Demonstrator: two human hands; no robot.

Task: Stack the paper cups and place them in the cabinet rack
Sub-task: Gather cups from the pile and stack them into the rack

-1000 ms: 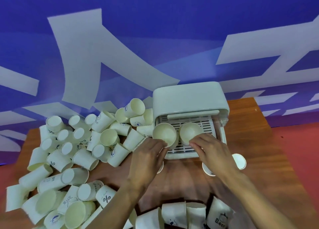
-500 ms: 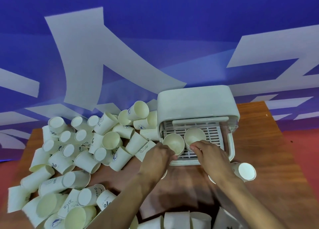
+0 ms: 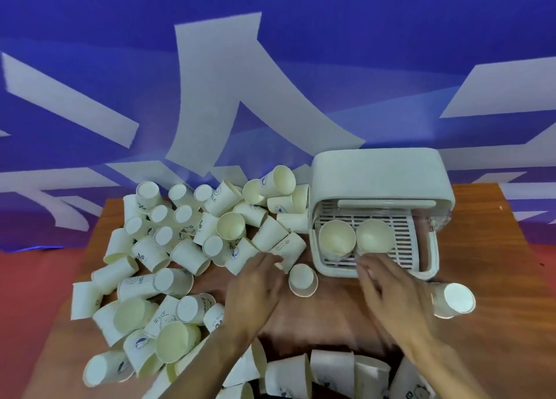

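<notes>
On the wooden bench (image 3: 496,323) a white cabinet (image 3: 379,169) sits at the far right with its slotted rack (image 3: 400,236) exposed at the front, so cups can be set in from above. Two stacks of cups stand mouth-up at the rack's left end, the left stack (image 3: 337,237) just beside the right stack (image 3: 374,236). Packed to one side like that, they leave the rest of the slats free for more.

The right hand (image 3: 391,293) hovers at the rack's near edge, just in front of the right stack. Its fingers are spread and hold nothing, though it is blurred. The left hand (image 3: 255,290) is flat and open over the bench, fingertips pointing at the heap of loose cups (image 3: 180,248) that covers the left half.

One lone cup (image 3: 302,281) stands upright between the hands, and I'd guess it is the handiest start for the next stack. Another cup (image 3: 455,299) lies on its side at the right, near the cabinet.
</notes>
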